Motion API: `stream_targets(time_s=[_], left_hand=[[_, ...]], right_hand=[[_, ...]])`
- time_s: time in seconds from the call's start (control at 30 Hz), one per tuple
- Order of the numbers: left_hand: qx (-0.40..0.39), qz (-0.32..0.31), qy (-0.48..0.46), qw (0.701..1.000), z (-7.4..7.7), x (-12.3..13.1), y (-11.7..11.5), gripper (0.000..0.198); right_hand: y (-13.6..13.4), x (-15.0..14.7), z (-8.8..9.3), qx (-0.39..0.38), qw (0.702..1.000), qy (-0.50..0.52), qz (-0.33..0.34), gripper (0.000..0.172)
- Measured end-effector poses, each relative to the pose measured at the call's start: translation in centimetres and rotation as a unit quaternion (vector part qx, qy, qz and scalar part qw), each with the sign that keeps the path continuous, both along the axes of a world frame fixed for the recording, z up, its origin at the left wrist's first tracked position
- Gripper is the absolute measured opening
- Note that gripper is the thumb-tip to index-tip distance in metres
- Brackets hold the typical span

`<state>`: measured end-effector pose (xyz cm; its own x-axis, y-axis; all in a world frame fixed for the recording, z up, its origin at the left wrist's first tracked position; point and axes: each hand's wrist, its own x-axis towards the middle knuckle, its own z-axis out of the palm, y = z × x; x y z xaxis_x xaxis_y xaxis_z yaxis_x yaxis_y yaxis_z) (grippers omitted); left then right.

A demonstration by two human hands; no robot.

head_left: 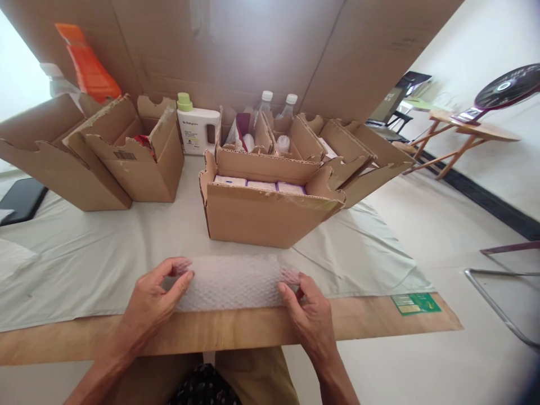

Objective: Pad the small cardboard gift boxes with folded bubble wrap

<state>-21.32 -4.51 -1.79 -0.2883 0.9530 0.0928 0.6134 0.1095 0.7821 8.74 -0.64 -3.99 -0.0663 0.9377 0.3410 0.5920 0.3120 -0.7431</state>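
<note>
Since the bubble-wrap bundle [232, 283] lies crosswise near the desk's [371, 320] front edge, long axis running left-right, each end sits right at a hand. Left hand [149, 306] pinches the left end, thumb under, fingers [179, 264] curled over the top. Right hand [310, 315] grips the right end, thumb on the near side, fingers tucked behind. Both hands are equally near, with the bundle straight between them, flat on the white sheet [84, 264] just short of the bare wood. The open carton [261, 216] of small boxes is near on the far side, not touching. Open room left and right along the sheet. Wrists cross the front edge. More cartons and a white bottle [198, 128] stand toward the back edge.
</note>
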Motion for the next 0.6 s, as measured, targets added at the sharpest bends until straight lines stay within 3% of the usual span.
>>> stream_targets(time_s=[0.17,0.3,0.4,0.5,0.6], left_hand=[[-0.035,0.001,0.041,0.999,-1.9,-0.8,-0.3,0.052],[0.060,0.030,0.144,0.987,-1.9,-0.2,-1.4,0.048],[0.131,-0.049,0.181,0.974,-1.5,1.7,-1.8,0.030],[0.142,-0.139,0.193,0.961,-1.6,3.4,-1.8,0.025],[0.131,-0.165,0.210,0.955,-2.3,3.8,-1.9,0.021]], right_hand=[[0.2,0.7,-1.9,0.062,0.996,-0.047,-0.035,0.034],[-0.6,-0.3,-0.7,0.134,0.988,-0.081,-0.012,0.032],[-1.4,-3.4,0.7,0.157,0.980,-0.098,0.075,0.030],[-2.1,-6.6,1.2,0.121,0.963,-0.136,0.196,0.033],[-2.1,-6.0,0.4,0.075,0.947,-0.192,0.248,0.032]])
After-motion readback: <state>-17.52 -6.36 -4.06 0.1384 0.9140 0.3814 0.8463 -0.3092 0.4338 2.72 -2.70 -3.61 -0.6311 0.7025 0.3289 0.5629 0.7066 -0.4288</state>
